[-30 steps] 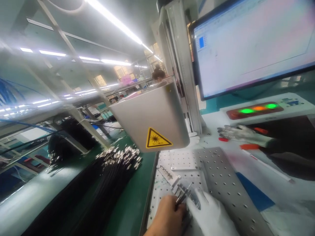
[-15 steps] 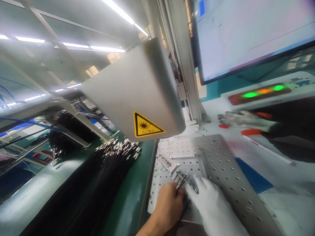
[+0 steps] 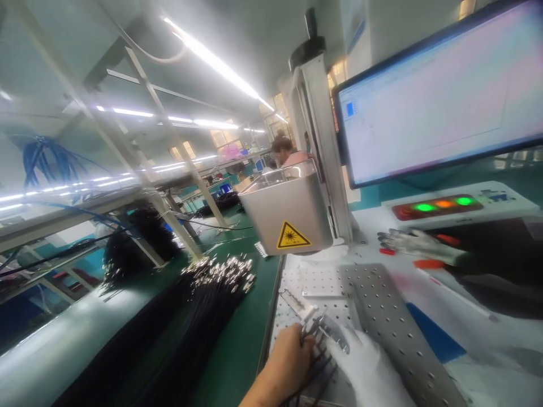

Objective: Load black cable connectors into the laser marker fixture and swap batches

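Note:
My bare left hand (image 3: 292, 353) is closed on thin black cables (image 3: 320, 376) with silver metal ends, and these cables trail down below it. Beside it, my white-gloved right hand (image 3: 360, 356) curls its fingers around a small silver metal part (image 3: 335, 333). Both hands nearly meet over a perforated metal plate (image 3: 382, 308). A narrow metal fixture (image 3: 299, 305) lies on the plate just beyond my fingertips. Exactly how the cable ends sit against the metal part is hidden by my fingers.
Above the plate hangs a grey machine head (image 3: 284, 215) with a yellow laser warning sign. Bundled black cables (image 3: 190, 328) lie on the green table at left. At right are a monitor (image 3: 432, 107), a lit button panel (image 3: 441, 207) and a grey glove (image 3: 418, 242). Another person sits far back.
My view has tilted up and back, so the machine head looks smaller and lower. Both hands stay close together over the plate, and the cables below them show more.

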### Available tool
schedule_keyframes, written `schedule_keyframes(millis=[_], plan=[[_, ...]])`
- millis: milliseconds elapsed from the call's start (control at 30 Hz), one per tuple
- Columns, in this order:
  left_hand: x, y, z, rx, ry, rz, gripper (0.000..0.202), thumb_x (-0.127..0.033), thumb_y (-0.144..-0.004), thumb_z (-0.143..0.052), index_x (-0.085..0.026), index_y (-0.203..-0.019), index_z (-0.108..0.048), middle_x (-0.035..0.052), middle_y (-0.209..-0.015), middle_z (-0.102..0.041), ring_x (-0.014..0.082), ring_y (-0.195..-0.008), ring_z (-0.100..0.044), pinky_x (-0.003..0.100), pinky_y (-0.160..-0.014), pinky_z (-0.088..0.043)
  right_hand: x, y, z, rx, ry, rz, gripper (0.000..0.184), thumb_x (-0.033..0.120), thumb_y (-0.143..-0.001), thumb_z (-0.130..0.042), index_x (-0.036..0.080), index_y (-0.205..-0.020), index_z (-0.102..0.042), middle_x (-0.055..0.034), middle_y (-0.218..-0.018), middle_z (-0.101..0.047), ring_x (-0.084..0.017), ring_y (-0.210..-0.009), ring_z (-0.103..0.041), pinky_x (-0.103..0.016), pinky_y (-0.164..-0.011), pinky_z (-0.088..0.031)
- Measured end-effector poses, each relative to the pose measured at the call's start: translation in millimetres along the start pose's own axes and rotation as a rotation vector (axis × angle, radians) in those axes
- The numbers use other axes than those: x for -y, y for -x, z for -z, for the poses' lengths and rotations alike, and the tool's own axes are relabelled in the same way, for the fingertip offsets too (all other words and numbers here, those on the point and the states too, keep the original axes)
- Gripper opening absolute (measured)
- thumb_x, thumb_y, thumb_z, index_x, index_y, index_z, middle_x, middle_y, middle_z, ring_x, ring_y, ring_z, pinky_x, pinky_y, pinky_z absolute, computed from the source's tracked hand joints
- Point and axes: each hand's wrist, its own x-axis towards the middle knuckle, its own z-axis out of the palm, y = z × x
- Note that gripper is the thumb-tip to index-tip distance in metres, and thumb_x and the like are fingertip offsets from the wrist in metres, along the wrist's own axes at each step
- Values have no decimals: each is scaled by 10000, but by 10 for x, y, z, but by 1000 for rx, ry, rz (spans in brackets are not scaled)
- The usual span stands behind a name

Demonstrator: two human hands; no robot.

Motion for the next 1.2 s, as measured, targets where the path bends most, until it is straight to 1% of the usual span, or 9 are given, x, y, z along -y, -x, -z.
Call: schedule_keyframes(millis=[100,200,367,500,667,867,1000,1100,1200], plan=[[112,-16,14,-38,163,-4,187,-253,-829,-493,-207,-660,-428,-40,-632,-446,120,-651,-407,260,-621,-278,50,1,26,47,33,-37,302,276,-870,-499,240,-1026,-755,-71,-979,-719,-219,-709,-673,-292,-603,-526],[158,-11,-16,-45,258,61,167,-254,-764,-566,-195,-639,-473,-53,-587,-432,107,-613,-404,250,-593,-278,62,-1,57,43,61,-38,295,280,-864,-530,215,-1041,-756,-85,-979,-719,-222,-724,-680,-293,-622,-547],[46,39,-44,-125,251,122,178,-217,-679,-602,-193,-587,-451,-65,-557,-386,100,-608,-382,257,-579,-263,-8,10,32,-36,58,27,245,264,-888,-546,211,-988,-764,-84,-925,-724,-210,-693,-679,-283,-598,-559],[-31,41,-28,-148,231,145,187,-185,-686,-582,-192,-565,-439,-62,-548,-389,100,-610,-381,260,-590,-270,-67,19,-26,-97,10,79,226,231,-891,-547,206,-950,-764,-94,-883,-722,-208,-663,-674,-267,-529,-535],[-73,36,10,-98,149,149,277,-216,-757,-567,-198,-547,-387,-66,-532,-325,91,-583,-316,270,-571,-236,-74,12,-28,-99,4,78,216,230,-872,-565,202,-953,-764,-98,-912,-723,-214,-702,-685,-265,-575,-552],[-122,38,57,-36,35,133,297,-229,-753,-554,-198,-540,-349,-65,-537,-303,90,-587,-298,276,-567,-223,-16,6,35,-110,69,73,242,226,-886,-525,221,-942,-761,-79,-890,-723,-221,-713,-690,-280,-594,-576],[-120,19,53,-18,6,136,308,-234,-752,-551,-199,-535,-334,-65,-536,-292,92,-593,-308,286,-577,-217,-4,-5,98,-87,75,68,211,228,-878,-572,190,-961,-761,-89,-876,-722,-218,-704,-685,-283,-615,-584],[-110,8,37,-13,7,133,296,-233,-743,-555,-199,-537,-345,-62,-540,-302,96,-603,-326,288,-580,-213,-52,-29,160,-56,63,213,183,169,-847,-611,240,-942,-751,-45,-921,-727,-194,-720,-673,-249,-589,-552],[-111,8,25,-26,42,137,253,-230,-731,-563,-195,-552,-388,-55,-554,-366,100,-614,-362,280,-588,-237,-118,-64,248,-52,31,468,304,50,-778,-609,315,-887,-711,98,-1072,-702,-157,-759,-649,-244,-516,-473]])
